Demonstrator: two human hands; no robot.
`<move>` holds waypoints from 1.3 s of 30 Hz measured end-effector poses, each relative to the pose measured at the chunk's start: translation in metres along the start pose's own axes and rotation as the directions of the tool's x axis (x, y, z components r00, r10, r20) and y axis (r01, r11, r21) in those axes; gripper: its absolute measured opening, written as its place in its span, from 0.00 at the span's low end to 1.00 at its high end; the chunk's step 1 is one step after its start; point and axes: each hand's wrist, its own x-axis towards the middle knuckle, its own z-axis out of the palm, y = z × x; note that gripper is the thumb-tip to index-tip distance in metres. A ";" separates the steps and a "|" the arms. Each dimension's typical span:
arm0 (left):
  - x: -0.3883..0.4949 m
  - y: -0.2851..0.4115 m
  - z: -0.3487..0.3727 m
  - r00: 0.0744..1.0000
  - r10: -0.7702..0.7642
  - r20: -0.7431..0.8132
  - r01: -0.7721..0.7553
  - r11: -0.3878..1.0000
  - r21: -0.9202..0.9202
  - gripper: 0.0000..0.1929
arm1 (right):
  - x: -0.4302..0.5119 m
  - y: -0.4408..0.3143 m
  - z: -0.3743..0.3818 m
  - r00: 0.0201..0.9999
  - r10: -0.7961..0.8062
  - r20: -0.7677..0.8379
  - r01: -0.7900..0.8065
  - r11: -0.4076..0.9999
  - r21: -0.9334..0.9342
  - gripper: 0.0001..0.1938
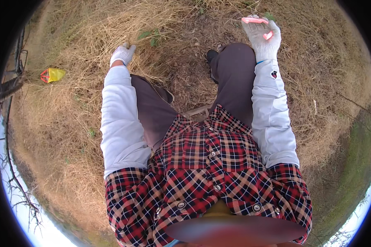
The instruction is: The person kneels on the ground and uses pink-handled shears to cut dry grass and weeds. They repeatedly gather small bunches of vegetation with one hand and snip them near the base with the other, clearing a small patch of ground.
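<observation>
My left hand (pixel 123 55), in a white knit glove, reaches down to the dry grass (pixel 111 31). Its thumb stands out to the side, while the fingertips are hidden, so I cannot tell whether they grip any stalks. Farther out, beyond my right knee, my right hand (pixel 259 38) is turned with its gloved palm up; the palm looks soiled. A bright pink strip (pixel 254 20) runs across its fingers, and a shorter, bent pink piece (pixel 268 35) shows by the thumb. Whether these are parts of one object is not clear.
A yellow bag with red handles (pixel 56 75) lies on the grass at far left. Bare dark branches (pixel 10 83) rise along the left rim. A piece of wood (pixel 198 110) shows between my legs. Green leaves (pixel 151 37) grow near my left hand.
</observation>
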 end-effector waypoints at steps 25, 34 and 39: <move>0.068 0.257 0.255 0.766 0.639 -0.072 -0.623 0.765 0.166 0.40 | 0.125 0.105 -0.247 0.713 0.447 -0.540 -0.696 0.366 -0.617 0.30; 0.134 0.253 0.322 0.902 0.430 0.040 -0.427 0.875 0.230 0.35 | 0.137 0.139 -0.277 0.536 0.663 -0.523 -0.789 0.173 -0.589 0.37; 0.155 0.230 0.311 0.911 0.018 0.412 -0.098 0.980 0.173 0.23 | 0.154 0.155 -0.282 0.352 0.768 -0.535 -0.671 -0.191 -0.716 0.35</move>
